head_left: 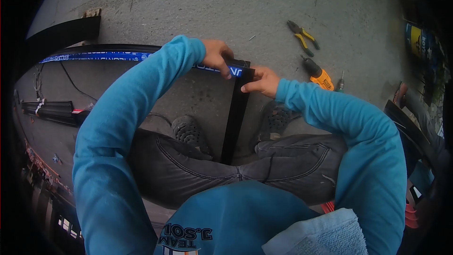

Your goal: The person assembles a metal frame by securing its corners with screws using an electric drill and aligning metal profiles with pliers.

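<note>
A long black profile (158,47) with blue printed film along its side runs from the left to the middle of the head view. My left hand (217,58) is closed around it near its right end, thumb over the blue film. At that end a second black profile (233,123) meets it at about a right angle and stretches back between my feet. The corner of this piece is pinched by my right hand (264,81), with the thumb on its upper face and the other fingers partly hidden behind it.
Yellow-handled pliers (303,37), a yellow and black drill (318,73) and a small tool (340,84) lie on the concrete floor (212,4) beyond my right arm. Bundled black profiles (49,108) lie at left, under a thin cable. A light blue towel (321,236) hangs near my lap.
</note>
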A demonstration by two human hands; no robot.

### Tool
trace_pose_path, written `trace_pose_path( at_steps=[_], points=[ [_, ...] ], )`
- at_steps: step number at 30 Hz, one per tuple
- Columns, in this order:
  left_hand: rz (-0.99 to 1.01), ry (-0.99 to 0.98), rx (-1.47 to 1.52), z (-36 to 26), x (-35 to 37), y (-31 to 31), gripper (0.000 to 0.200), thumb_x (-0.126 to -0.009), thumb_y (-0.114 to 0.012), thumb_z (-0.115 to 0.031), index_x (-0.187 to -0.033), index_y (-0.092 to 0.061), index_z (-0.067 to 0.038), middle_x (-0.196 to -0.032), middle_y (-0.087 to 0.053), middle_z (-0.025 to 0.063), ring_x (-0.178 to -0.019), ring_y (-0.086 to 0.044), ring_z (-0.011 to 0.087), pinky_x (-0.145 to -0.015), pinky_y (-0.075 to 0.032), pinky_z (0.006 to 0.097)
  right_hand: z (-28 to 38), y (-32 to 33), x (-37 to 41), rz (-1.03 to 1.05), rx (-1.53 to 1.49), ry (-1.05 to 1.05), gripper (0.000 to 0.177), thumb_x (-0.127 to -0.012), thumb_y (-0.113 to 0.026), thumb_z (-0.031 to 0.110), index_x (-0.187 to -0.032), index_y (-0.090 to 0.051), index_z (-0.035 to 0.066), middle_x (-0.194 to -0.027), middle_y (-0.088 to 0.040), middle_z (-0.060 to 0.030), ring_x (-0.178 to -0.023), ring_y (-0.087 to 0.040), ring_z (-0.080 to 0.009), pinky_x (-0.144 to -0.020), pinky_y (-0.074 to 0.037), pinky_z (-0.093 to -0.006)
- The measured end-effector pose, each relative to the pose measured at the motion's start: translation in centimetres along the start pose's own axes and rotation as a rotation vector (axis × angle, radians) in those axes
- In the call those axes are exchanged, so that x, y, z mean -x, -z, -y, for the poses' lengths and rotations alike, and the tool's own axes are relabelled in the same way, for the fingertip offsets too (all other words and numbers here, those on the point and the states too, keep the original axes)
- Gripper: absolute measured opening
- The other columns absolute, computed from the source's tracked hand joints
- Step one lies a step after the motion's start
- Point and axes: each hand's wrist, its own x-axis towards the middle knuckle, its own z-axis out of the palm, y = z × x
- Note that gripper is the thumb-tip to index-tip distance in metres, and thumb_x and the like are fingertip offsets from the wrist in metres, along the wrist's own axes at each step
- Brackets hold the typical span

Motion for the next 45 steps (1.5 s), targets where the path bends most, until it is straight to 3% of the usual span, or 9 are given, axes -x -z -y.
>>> trace_pose_path(
  at_steps=[7, 9, 13, 16, 21, 24, 30, 43, 45],
  points=[
    [-0.181, -0.157, -0.418, -1.9, -0.1, -0.8, 0.062, -0.068, -0.076, -0.03, -0.12, -0.06, -0.001, -0.121, -0.061, 0.022, -0.11, -0.06, 0.0373, -0.095, -0.047, 0.0408, -2.7, 3.5, 0.0, 0.082, 0.011, 0.037, 0.038, -0.076, -0.072, 0.003, -0.113, -0.064, -0.001, -0.105, -0.068, -0.0089, -0.1, -0.062, -0.0191, -0.094, -0.045, -0.0333],
    [-0.309, -0.194, -0.645, -1.0, -0.2, -2.2, 0.064, -0.069, -0.075, -0.028, -0.124, -0.056, -0.003, -0.132, -0.053, 0.0211, -0.117, -0.055, 0.0368, -0.098, -0.046, 0.0425, -3.1, 3.8, -0.7, -0.002, 0.117, -0.009, 0.031, -0.075, -0.074, 0.009, -0.104, -0.069, 0.002, -0.097, -0.07, -0.0082, -0.093, -0.065, -0.0188, -0.085, -0.049, -0.0327],
    [-0.413, -0.229, -0.711, -0.7, 0.2, -3.4, 0.065, -0.068, -0.075, -0.027, -0.124, -0.056, -0.003, -0.13, -0.054, 0.0213, -0.117, -0.054, 0.0377, -0.099, -0.045, 0.0433, -4.7, 4.0, -2.2, 0.019, 0.1, 0.04, 0.031, -0.074, -0.075, 0.011, -0.103, -0.069, 0.001, -0.098, -0.07, -0.0088, -0.092, -0.064, -0.019, -0.083, -0.049, -0.033],
    [-0.398, -0.228, -0.628, -2.3, 0.9, -3.4, 0.066, -0.065, -0.076, -0.029, -0.122, -0.057, -0.001, -0.124, -0.058, 0.0211, -0.115, -0.056, 0.0379, -0.099, -0.043, 0.0436, -5.5, 4.3, -2.7, 0.032, 0.034, 0.095, 0.034, -0.073, -0.077, 0.013, -0.103, -0.067, -0.001, -0.095, -0.07, -0.0103, -0.091, -0.065, -0.0202, -0.083, -0.049, -0.033],
    [-0.219, -0.13, -0.202, -4.1, 1.0, -2.1, 0.073, -0.059, -0.075, -0.024, -0.123, -0.056, 0.002, -0.112, -0.064, 0.0231, -0.109, -0.059, 0.0375, -0.099, -0.044, 0.0421, -7.1, 4.0, -2.2, -0.044, -0.067, 0.307, 0.082, -0.066, -0.083, 0.017, -0.134, -0.039, 0.0, -0.12, -0.056, -0.0178, -0.11, -0.058, -0.0269, -0.093, -0.048, -0.0395],
    [-0.05, -0.039, 0.003, -4.2, 0.2, -1.2, 0.075, -0.06, -0.078, -0.019, -0.127, -0.053, 0.004, -0.115, -0.063, 0.0212, -0.11, -0.06, 0.032, -0.101, -0.044, 0.0389, -6.1, 3.7, -0.8, 0.006, -0.133, 0.306, 0.094, -0.066, -0.085, 0.019, -0.139, -0.029, 0.001, -0.129, -0.048, -0.0195, -0.117, -0.053, -0.029, -0.098, -0.045, -0.0419],
    [0.064, 0.115, 0.171, -4.3, -1.7, -1.0, 0.075, -0.065, -0.082, -0.013, -0.132, -0.052, 0.003, -0.122, -0.062, 0.0171, -0.113, -0.059, 0.0261, -0.104, -0.041, 0.036, -7.3, 3.8, -1.4, 0.011, -0.195, 0.359, 0.092, -0.065, -0.085, 0.021, -0.138, -0.032, 0.0, -0.127, -0.051, -0.0196, -0.115, -0.054, -0.0284, -0.099, -0.044, -0.0417],
    [0.039, 0.104, 0.214, -3.6, -3.4, -1.6, 0.075, -0.066, -0.083, -0.015, -0.132, -0.053, 0.003, -0.119, -0.064, 0.0178, -0.114, -0.059, 0.0272, -0.105, -0.04, 0.0364, -10.3, 2.9, -3.2, -0.006, -0.358, 0.429, 0.089, -0.067, -0.084, 0.022, -0.135, -0.032, -0.001, -0.125, -0.05, -0.0182, -0.114, -0.053, -0.0266, -0.099, -0.042, -0.0395],
    [0.017, 0.1, 0.243, -3.3, -3.6, -1.7, 0.073, -0.066, -0.084, -0.016, -0.13, -0.054, 0.003, -0.119, -0.064, 0.0184, -0.113, -0.059, 0.0276, -0.105, -0.04, 0.0368, -11.1, 1.4, -4.3, -0.134, -0.365, 0.501, 0.089, -0.067, -0.084, 0.026, -0.133, -0.031, -0.001, -0.122, -0.051, -0.0179, -0.113, -0.053, -0.0258, -0.099, -0.042, -0.0381]
  ],
)
